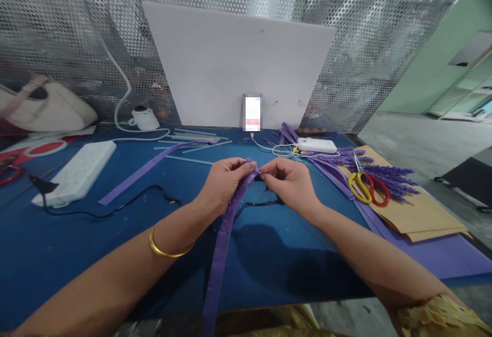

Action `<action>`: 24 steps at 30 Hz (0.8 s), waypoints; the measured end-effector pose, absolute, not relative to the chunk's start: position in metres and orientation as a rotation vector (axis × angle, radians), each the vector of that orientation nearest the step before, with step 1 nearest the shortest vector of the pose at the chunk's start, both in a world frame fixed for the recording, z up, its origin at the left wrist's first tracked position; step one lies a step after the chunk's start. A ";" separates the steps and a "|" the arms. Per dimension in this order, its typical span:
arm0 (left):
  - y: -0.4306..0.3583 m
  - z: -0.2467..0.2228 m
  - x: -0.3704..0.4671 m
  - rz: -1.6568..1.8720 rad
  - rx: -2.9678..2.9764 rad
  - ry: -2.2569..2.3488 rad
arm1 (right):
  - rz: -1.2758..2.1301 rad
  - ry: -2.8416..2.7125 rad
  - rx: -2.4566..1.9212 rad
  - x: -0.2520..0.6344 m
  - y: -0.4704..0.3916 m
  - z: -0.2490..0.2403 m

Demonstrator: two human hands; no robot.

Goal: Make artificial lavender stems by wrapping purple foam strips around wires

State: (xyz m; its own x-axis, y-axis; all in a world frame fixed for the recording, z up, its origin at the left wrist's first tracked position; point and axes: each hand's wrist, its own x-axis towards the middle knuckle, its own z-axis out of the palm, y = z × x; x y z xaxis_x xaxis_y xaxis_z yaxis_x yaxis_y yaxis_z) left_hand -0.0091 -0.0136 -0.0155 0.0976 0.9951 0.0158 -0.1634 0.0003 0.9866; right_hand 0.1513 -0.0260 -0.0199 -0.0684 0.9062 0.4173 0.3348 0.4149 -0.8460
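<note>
My left hand [226, 179] is closed with thumb and fingers pinching the upper end of a long purple paper strip [224, 242]. The strip has small cuts along it and hangs down past the table's front edge. Close on the right, my right hand [290, 183] pinches a thin, pale wire-like piece [259, 172] at the end of the strip. Little of that piece shows between the fingertips. Another purple strip [142, 170] lies on the blue table to the left, touching several pale glue sticks [189, 160].
A power strip [82, 173] and black cord lie left. A phone [252, 113] leans on a white board, cabled to a power bank [317, 145]. Scissors [369, 188], purple flower stems [392, 175] and brown paper [426, 216] lie right.
</note>
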 end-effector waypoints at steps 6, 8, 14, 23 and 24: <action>-0.013 -0.016 -0.010 1.224 1.201 1.043 | 1.079 -1.471 -1.138 0.151 -0.022 -0.013; -0.014 -0.016 -0.011 1.225 1.219 1.049 | 1.100 -1.457 -1.132 0.151 -0.023 -0.013; -0.015 -0.017 -0.009 1.224 1.229 1.048 | 1.127 -1.430 -1.119 0.151 -0.022 -0.015; -0.015 -0.018 -0.007 1.232 1.191 1.019 | 1.281 -1.357 -1.055 0.154 -0.020 -0.014; -0.015 -0.019 -0.007 1.232 1.198 1.017 | 1.289 -1.350 -1.048 0.154 -0.019 -0.014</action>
State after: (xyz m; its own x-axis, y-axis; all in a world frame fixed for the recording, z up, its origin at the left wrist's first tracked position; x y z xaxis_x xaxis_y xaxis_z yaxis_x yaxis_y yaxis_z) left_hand -0.0072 -0.0147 -0.0190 0.0951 0.9937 0.0594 -0.1302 -0.0467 0.9904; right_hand 0.1542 -0.0195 -0.0142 -0.1706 0.9824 0.0766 -0.0316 0.0723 -0.9969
